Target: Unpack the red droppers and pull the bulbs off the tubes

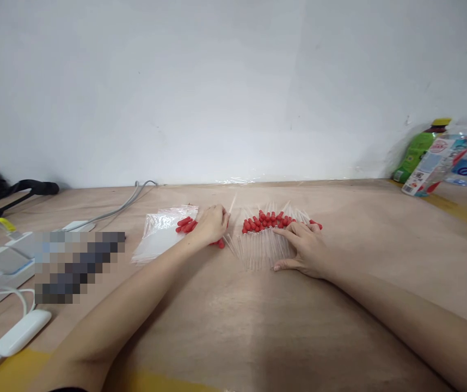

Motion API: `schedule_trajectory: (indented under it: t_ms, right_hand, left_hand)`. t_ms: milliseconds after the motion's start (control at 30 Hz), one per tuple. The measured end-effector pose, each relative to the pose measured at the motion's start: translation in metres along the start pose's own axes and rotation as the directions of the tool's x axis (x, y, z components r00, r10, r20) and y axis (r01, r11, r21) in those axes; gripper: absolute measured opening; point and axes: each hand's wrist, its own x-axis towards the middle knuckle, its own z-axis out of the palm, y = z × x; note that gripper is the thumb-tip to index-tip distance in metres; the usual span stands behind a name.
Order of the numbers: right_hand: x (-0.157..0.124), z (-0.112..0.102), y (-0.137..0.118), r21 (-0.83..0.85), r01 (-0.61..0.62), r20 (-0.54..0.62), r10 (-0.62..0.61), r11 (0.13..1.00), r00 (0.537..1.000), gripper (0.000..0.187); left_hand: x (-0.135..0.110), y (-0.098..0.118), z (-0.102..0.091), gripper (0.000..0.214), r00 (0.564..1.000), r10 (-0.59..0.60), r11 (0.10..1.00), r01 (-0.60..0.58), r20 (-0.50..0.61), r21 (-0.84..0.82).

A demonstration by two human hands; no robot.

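Our left hand has its fingers bent in beside one slim tube and a bit of red, but they hide the contact — we cannot tell whether they are clamped on it. Our right hand rests with thumb and forefinger spread apart at the edge of the clear tubes, which lie side by side on the tabletop. Just beyond them sits a cluster of red bulbs; more loose red bulbs lie by the plastic bag. We judge the tubes very light, stiff and slippery, perhaps brittle — glass or plastic, we cannot say — so we would pinch one gently mid-length, sparing the thin tip. The bulbs look soft and grippy, best held round their sides.
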Motion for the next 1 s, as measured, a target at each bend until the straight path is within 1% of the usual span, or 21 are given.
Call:
schedule_trajectory:
  t_ms: [100, 167, 233, 300, 333, 367, 433, 500, 567, 633, 733, 800, 867, 933, 1000]
  right_hand:
    - [0.000, 0.000, 0.000, -0.003, 0.007, -0.019, -0.007, 1.000, 1.000, 0.085]
    - [0.000, -0.002, -0.002, -0.001, 0.002, -0.088, -0.002, 1.000, 0.996, 0.086]
    - [-0.001, -0.003, -0.007, 0.017, -0.024, -0.210, 0.027, 1.000, 0.977, 0.071]
    - [0.000, -0.004, -0.012, 0.045, -0.047, -0.343, 0.060, 0.998, 0.938, 0.053]
    - [0.000, -0.005, -0.015, 0.054, -0.049, -0.390, 0.066, 0.997, 0.919, 0.049]
    - [0.000, -0.005, -0.017, 0.053, -0.042, -0.418, 0.060, 0.998, 0.907, 0.049]
    - [0.002, -0.005, -0.021, 0.019, -0.008, -0.421, 0.015, 1.000, 0.907, 0.053]
    - [0.004, -0.004, -0.024, -0.027, 0.045, -0.382, -0.052, 0.999, 0.923, 0.051]
    - [0.007, -0.003, -0.026, -0.052, 0.098, -0.343, -0.110, 0.994, 0.933, 0.042]
    - [0.010, -0.002, -0.028, -0.052, 0.132, -0.319, -0.142, 0.990, 0.937, 0.033]
    - [0.011, 0.000, -0.030, -0.031, 0.158, -0.311, -0.160, 0.987, 0.937, 0.019]
    - [0.011, 0.002, -0.031, -0.012, 0.168, -0.313, -0.164, 0.986, 0.936, 0.013]
    - [0.011, 0.003, -0.031, 0.007, 0.166, -0.317, -0.155, 0.986, 0.936, 0.013]
    - [0.011, 0.003, -0.032, 0.025, 0.153, -0.331, -0.136, 0.988, 0.934, 0.013]
    - [0.011, 0.003, -0.033, 0.046, 0.143, -0.344, -0.119, 0.989, 0.931, 0.013]
  left_hand:
    - [-0.019, -0.003, -0.002, 0.017, 0.998, 0.067, 0.998, -0.067, -0.002, 0.017]
    - [-0.030, -0.005, 0.002, 0.016, 0.990, 0.139, 0.990, -0.139, -0.010, 0.030]
    - [-0.039, -0.007, 0.007, 0.015, 0.975, 0.218, 0.974, -0.215, -0.033, 0.068]
    - [-0.044, -0.008, 0.012, 0.016, 0.947, 0.315, 0.941, -0.304, -0.056, 0.149]
    - [-0.046, -0.008, 0.015, 0.017, 0.927, 0.370, 0.914, -0.352, -0.062, 0.201]
    - [-0.047, -0.007, 0.017, 0.017, 0.904, 0.423, 0.883, -0.398, -0.059, 0.248]
    - [-0.048, -0.005, 0.020, 0.017, 0.862, 0.505, 0.828, -0.470, -0.043, 0.306]
    - [-0.049, -0.002, 0.022, 0.016, 0.826, 0.562, 0.795, -0.526, -0.043, 0.301]
    - [-0.050, 0.001, 0.023, 0.014, 0.786, 0.614, 0.771, -0.580, -0.070, 0.262]
    - [-0.052, 0.005, 0.024, 0.012, 0.748, 0.653, 0.752, -0.621, -0.117, 0.222]
    - [-0.055, 0.009, 0.028, 0.010, 0.712, 0.675, 0.737, -0.648, -0.193, 0.190]
    - [-0.056, 0.011, 0.031, 0.008, 0.695, 0.678, 0.734, -0.657, -0.239, 0.172]
    - [-0.056, 0.013, 0.034, 0.009, 0.684, 0.672, 0.735, -0.661, -0.283, 0.151]
    - [-0.056, 0.013, 0.035, 0.012, 0.694, 0.649, 0.753, -0.645, -0.313, 0.132]
    - [-0.054, 0.014, 0.034, 0.018, 0.717, 0.631, 0.771, -0.624, -0.296, 0.130]
